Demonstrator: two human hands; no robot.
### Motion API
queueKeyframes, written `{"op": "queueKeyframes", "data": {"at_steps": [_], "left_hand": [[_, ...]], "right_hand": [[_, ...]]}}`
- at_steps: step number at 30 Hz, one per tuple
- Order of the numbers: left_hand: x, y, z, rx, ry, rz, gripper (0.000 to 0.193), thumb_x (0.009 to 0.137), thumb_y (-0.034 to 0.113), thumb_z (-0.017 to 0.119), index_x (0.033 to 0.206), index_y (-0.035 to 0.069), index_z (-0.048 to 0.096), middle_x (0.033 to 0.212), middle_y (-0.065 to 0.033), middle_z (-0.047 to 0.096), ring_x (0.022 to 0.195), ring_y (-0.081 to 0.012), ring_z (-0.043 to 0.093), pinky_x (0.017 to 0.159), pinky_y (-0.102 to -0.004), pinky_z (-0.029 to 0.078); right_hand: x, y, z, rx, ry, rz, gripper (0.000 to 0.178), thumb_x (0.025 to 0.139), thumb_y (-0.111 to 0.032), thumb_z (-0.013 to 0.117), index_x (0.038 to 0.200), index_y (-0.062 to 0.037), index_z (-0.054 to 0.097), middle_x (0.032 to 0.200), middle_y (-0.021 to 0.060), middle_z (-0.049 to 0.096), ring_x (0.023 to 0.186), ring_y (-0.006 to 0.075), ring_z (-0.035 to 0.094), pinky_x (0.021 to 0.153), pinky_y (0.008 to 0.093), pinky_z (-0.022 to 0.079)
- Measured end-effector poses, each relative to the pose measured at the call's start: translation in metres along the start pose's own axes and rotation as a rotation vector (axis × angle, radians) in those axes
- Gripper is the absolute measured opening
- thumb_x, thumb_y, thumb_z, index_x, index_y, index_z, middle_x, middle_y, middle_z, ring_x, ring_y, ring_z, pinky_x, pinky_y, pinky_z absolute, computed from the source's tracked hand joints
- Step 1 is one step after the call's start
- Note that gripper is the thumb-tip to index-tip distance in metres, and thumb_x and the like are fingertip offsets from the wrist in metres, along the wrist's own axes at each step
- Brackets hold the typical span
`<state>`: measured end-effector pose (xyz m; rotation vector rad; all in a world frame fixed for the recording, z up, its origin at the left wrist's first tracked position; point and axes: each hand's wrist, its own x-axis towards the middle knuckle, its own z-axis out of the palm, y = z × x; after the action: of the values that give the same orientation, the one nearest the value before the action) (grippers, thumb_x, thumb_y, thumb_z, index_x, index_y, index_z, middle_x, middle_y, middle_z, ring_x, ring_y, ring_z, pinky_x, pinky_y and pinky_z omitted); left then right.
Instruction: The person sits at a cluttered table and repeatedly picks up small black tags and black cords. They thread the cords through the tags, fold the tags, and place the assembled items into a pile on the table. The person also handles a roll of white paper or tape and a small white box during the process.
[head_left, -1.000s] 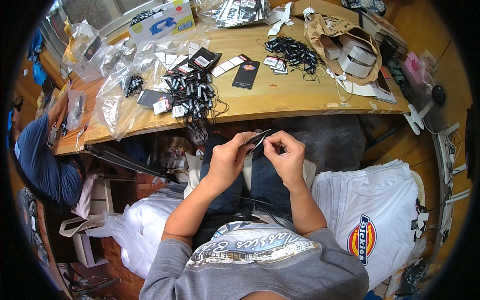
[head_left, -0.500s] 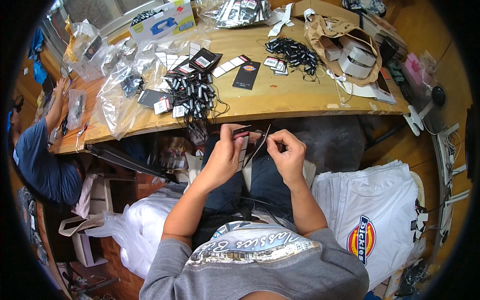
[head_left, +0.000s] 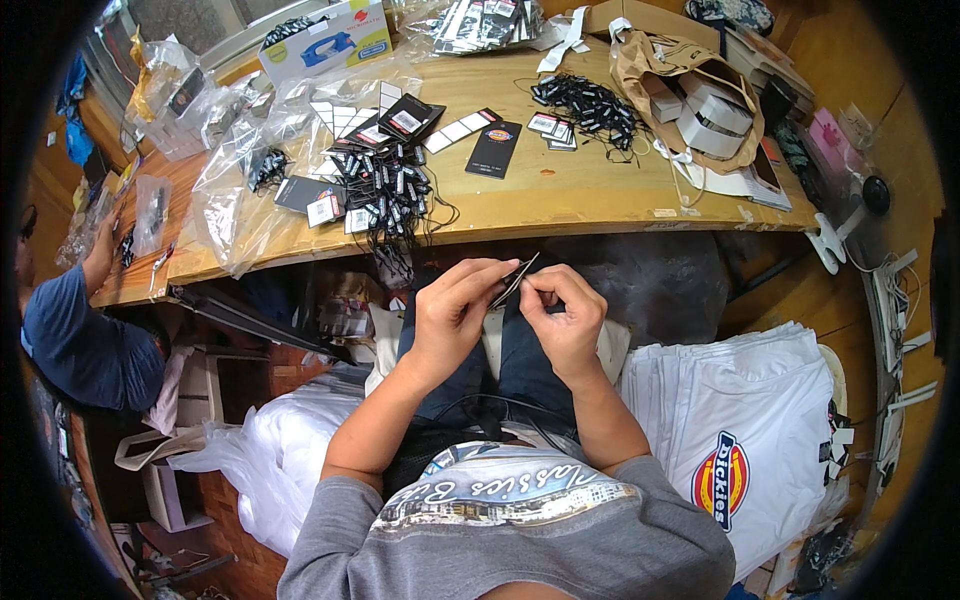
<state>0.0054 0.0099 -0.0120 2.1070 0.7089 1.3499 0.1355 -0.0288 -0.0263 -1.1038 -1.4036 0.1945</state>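
Over my lap, just off the table's near edge, my left hand (head_left: pixel 458 308) and my right hand (head_left: pixel 564 318) meet at a thin, dark hang tag (head_left: pixel 516 282) seen nearly edge-on. Both hands are closed on it, the right one in a fingertip pinch. My left fingers hide part of it, and I cannot make out a cord. On the table ahead lies a pile of black string fasteners (head_left: pixel 388 205), with black and white tags (head_left: pixel 404 122) among them. A single black tag (head_left: pixel 493 150) lies to the right of that pile.
More black string fasteners (head_left: pixel 590 108) lie beside a brown paper bag (head_left: pixel 640 75) holding white boxes. Clear plastic bags (head_left: pixel 222 215) cover the table's left part. Folded white shirts (head_left: pixel 690 400) are stacked at my right. Another person's arm (head_left: pixel 85 315) rests at the far left.
My hands have come closer together, the left moving right and turning over the tag. At the far left, the other person's hand has drawn back toward them.
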Motion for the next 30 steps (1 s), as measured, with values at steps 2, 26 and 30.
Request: {"op": "queueKeyframes", "data": {"at_steps": [2, 26, 30], "left_hand": [[0.001, 0.001, -0.002, 0.034, -0.048, 0.023, 0.028, 0.067, -0.012, 0.052, 0.092, -0.002, 0.058, 0.085, -0.0139, 0.058, 0.076, -0.0219, 0.058, 0.065, -0.0253, 0.045], [-0.008, -0.035, 0.000, -0.389, -0.012, -0.327, 0.003, 0.077, -0.002, 0.050, 0.074, -0.003, 0.049, 0.074, -0.0048, 0.054, 0.068, -0.0090, 0.048, 0.064, -0.0206, 0.040], [-0.004, -0.031, -0.015, -0.312, 0.001, -0.388, 0.004, 0.078, -0.003, 0.047, 0.075, -0.003, 0.049, 0.073, -0.0061, 0.056, 0.068, -0.0080, 0.050, 0.062, -0.0203, 0.040]], "right_hand": [[-0.001, 0.001, 0.000, 0.010, 0.012, 0.007, 0.010, 0.064, 0.008, 0.058, 0.067, 0.0016, 0.053, 0.060, 0.0058, 0.050, 0.050, 0.0102, 0.043, 0.046, 0.0210, 0.035], [-0.007, 0.014, -0.008, 0.158, -0.322, 0.243, 0.008, 0.071, -0.002, 0.059, 0.078, 0.0018, 0.057, 0.069, 0.0074, 0.057, 0.059, 0.0126, 0.054, 0.052, 0.0224, 0.041], [-0.010, 0.029, -0.024, 0.306, -0.395, 0.524, 0.012, 0.072, -0.003, 0.059, 0.083, 0.0007, 0.060, 0.074, 0.0054, 0.060, 0.064, 0.0096, 0.054, 0.057, 0.0204, 0.042]]}}
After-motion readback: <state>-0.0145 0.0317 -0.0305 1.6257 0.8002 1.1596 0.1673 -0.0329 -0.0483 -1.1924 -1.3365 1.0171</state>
